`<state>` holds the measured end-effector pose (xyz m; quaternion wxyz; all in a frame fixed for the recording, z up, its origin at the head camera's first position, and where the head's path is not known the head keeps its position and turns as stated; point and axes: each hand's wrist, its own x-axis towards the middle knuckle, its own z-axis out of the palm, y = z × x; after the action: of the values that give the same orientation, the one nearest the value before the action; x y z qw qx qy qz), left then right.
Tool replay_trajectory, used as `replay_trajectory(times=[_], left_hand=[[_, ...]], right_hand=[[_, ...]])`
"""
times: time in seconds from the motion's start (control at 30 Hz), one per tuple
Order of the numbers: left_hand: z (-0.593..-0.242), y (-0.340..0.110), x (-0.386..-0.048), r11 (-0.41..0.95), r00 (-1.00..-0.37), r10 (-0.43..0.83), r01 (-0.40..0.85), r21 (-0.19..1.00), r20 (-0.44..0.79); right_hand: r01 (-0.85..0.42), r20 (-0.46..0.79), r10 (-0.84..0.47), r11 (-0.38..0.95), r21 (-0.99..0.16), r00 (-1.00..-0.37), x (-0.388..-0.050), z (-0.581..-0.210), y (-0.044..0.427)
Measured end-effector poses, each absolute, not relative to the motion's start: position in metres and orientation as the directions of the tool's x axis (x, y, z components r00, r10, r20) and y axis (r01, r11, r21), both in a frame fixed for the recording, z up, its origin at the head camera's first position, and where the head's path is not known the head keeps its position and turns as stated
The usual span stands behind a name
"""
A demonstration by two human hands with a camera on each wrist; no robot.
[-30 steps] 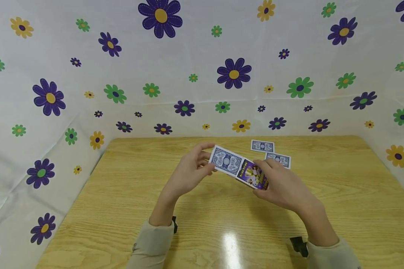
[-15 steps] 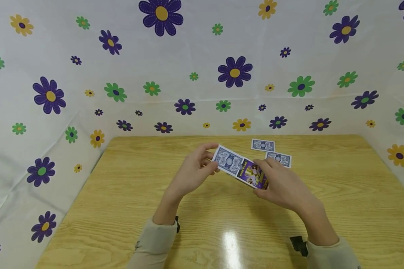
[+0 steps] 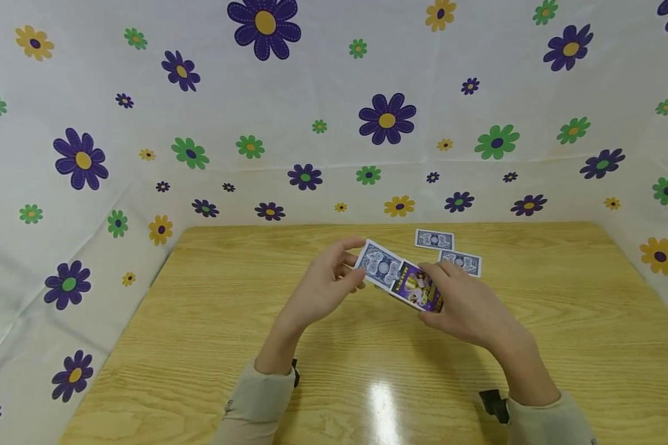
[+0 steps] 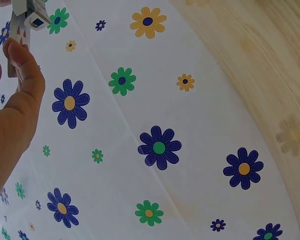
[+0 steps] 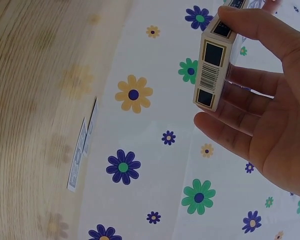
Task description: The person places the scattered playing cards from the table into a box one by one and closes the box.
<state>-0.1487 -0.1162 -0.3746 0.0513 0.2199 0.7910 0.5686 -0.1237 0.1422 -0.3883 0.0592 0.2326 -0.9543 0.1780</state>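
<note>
My left hand (image 3: pixel 324 285) pinches the outer end of a blue-backed playing card (image 3: pixel 380 266) between thumb and fingers. The card's other end meets the open end of a purple card box (image 3: pixel 419 288), partly inside it. Gripping that box from its far end is my right hand (image 3: pixel 473 306). In the right wrist view, the card box (image 5: pixel 210 75) shows its barcode end, with the thumb on one side and fingers on the other. Red pips show on the card's underside (image 4: pixel 21 37) in the left wrist view. Whether one card or several are held, I cannot tell.
Two more blue-backed cards, one farther (image 3: pixel 434 239) and one nearer (image 3: pixel 467 264), lie face down on the wooden table (image 3: pixel 245 346), the nearer one partly behind my right hand. A white flower-print cloth (image 3: pixel 323 80) rises behind the table and at both sides.
My left hand has shifted slightly right toward the box, and less of the card's length sticks out of it. The right hand and the two cards on the table stay put.
</note>
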Motion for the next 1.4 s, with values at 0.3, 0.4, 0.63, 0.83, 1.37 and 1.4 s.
replay_trajectory(times=[0.3, 0.4, 0.63, 0.83, 1.37, 1.4], left_hand=[[-0.3748, -0.1131, -0.1468, 0.266, -0.886, 0.434, 0.299, 0.917, 0.163], [-0.3760, -0.1122, -0.1463, 0.270, -0.881, 0.443, 0.305, 0.913, 0.164], [-0.3759, -0.1109, -0.1448, 0.288, -0.877, 0.455, 0.308, 0.907, 0.154], [-0.3744, -0.1107, -0.1433, 0.308, -0.875, 0.460, 0.313, 0.898, 0.147], [-0.3747, -0.1125, -0.1405, 0.348, -0.856, 0.498, 0.342, 0.873, 0.137], [-0.3746, -0.1140, -0.1406, 0.353, -0.854, 0.503, 0.346, 0.869, 0.136]], right_hand=[[-0.458, 0.192, -0.417, 0.827, -0.325, -0.889, -0.1228, -0.3879, 0.1422], [-0.457, 0.188, -0.417, 0.828, -0.324, -0.889, -0.1226, -0.3881, 0.1421], [-0.454, 0.181, -0.417, 0.828, -0.328, -0.891, -0.1228, -0.3881, 0.1418], [-0.458, 0.182, -0.421, 0.826, -0.328, -0.889, -0.1238, -0.3879, 0.1421], [-0.445, 0.177, -0.409, 0.829, -0.338, -0.895, -0.1235, -0.3871, 0.1439], [-0.445, 0.178, -0.407, 0.831, -0.334, -0.896, -0.1236, -0.3871, 0.1442]])
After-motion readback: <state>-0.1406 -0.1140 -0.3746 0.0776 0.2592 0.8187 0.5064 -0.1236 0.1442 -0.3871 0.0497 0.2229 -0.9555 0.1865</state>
